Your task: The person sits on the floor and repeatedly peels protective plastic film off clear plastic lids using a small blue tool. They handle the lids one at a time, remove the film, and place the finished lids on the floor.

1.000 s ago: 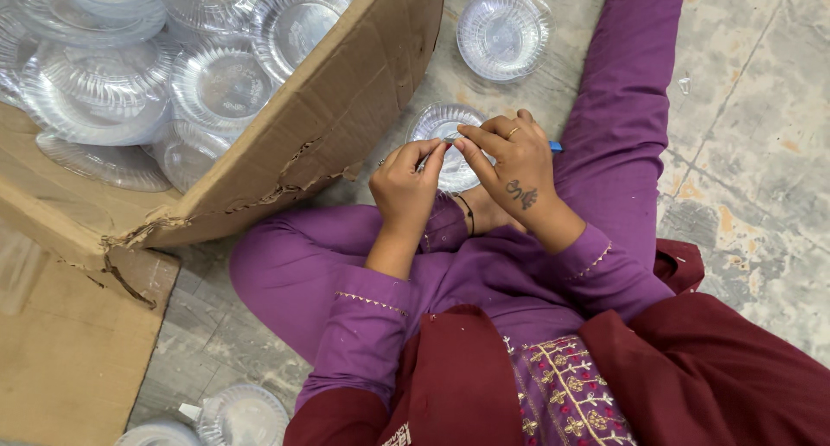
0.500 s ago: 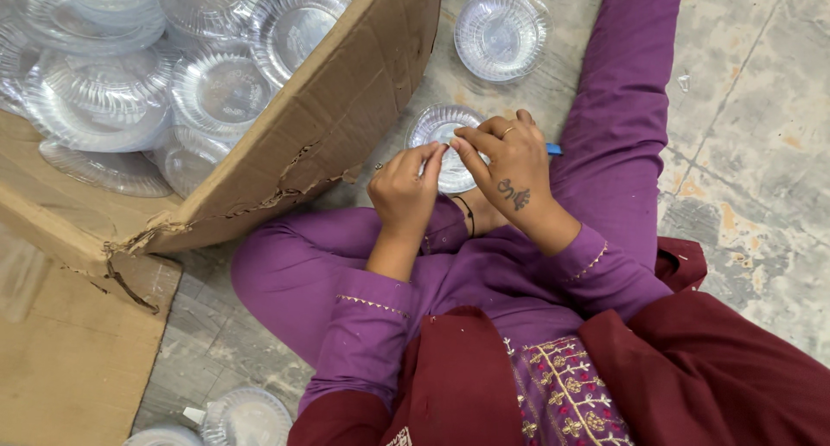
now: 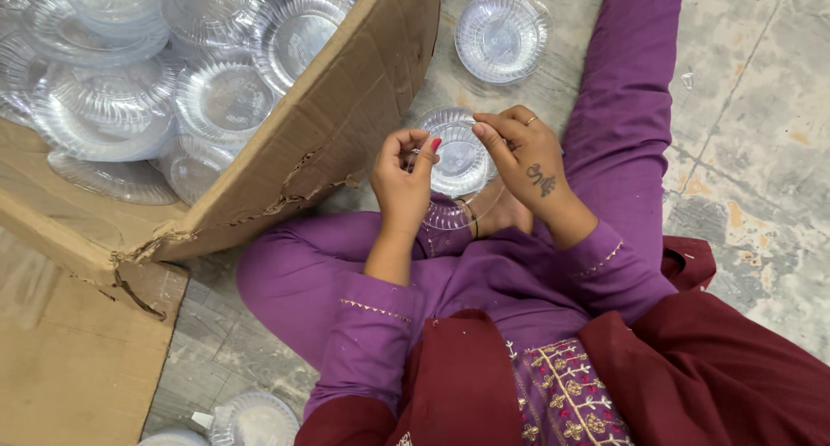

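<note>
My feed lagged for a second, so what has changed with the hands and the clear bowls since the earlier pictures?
Almost nothing. Both hands, left and right, still pinch the small clear ribbed plastic bowl over the lap, fingers shifted only slightly. The brown cardboard box of bowls and the lone clear bowl on the floor stayed put.

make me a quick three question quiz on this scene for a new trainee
1. What do the left hand and the right hand hold between them?
2. True or false: the cardboard box is full of clear plastic bowls.
3. Where does the single bowl lie? A) inside the box B) on the stone floor beyond the hands C) on the person's lap

Key
1. A clear plastic bowl, pinched at its rim by the fingers of both hands.
2. True; many lie stacked and loose inside it.
3. B
</note>
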